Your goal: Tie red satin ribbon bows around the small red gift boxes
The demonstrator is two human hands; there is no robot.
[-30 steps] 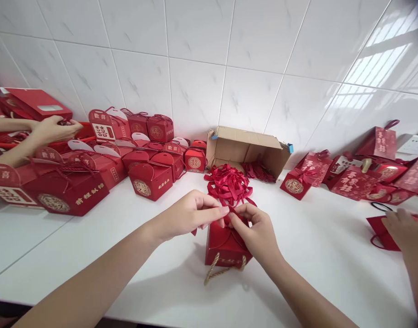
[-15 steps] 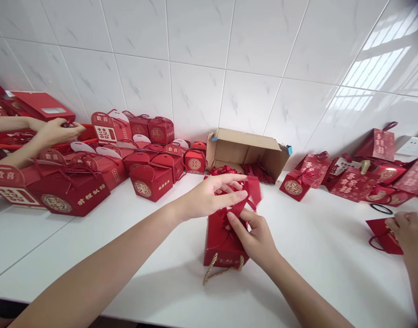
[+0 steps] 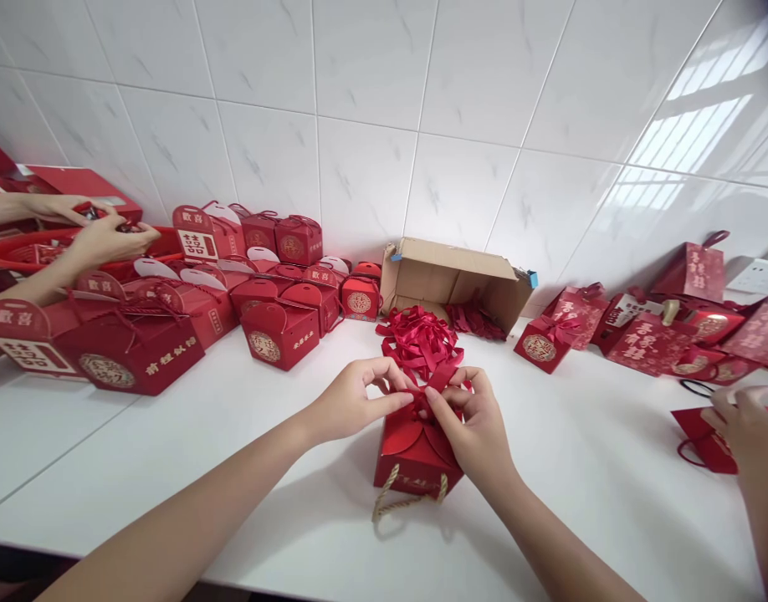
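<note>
A red gift box (image 3: 406,451) with a gold twisted-rope handle (image 3: 396,504) stands on the white table in front of me. Over its folded petal-shaped lid, my left hand (image 3: 359,397) pinches red ribbon (image 3: 445,376) at the top of the box. From the other side, my right hand (image 3: 475,418) has thumb and fingers closed on the same ribbon. The fingertips of both hands nearly meet there, and they partly hide how the ribbon is looped. Just behind the box lies a heap of loose red ribbons (image 3: 418,334).
A tipped cardboard box (image 3: 459,259) holds more ribbon against the tiled wall. Red gift boxes (image 3: 280,334) crowd the left, others (image 3: 647,339) the right. Another person's hands (image 3: 111,238) work over a red basket (image 3: 29,251); at far right, a hand (image 3: 751,431) touches a red box (image 3: 704,439).
My left hand has come down from above the box to the ribbon at its lid. The raised ribbon has dropped, and the heap behind shows more. At left, the other person's hands have come together.
</note>
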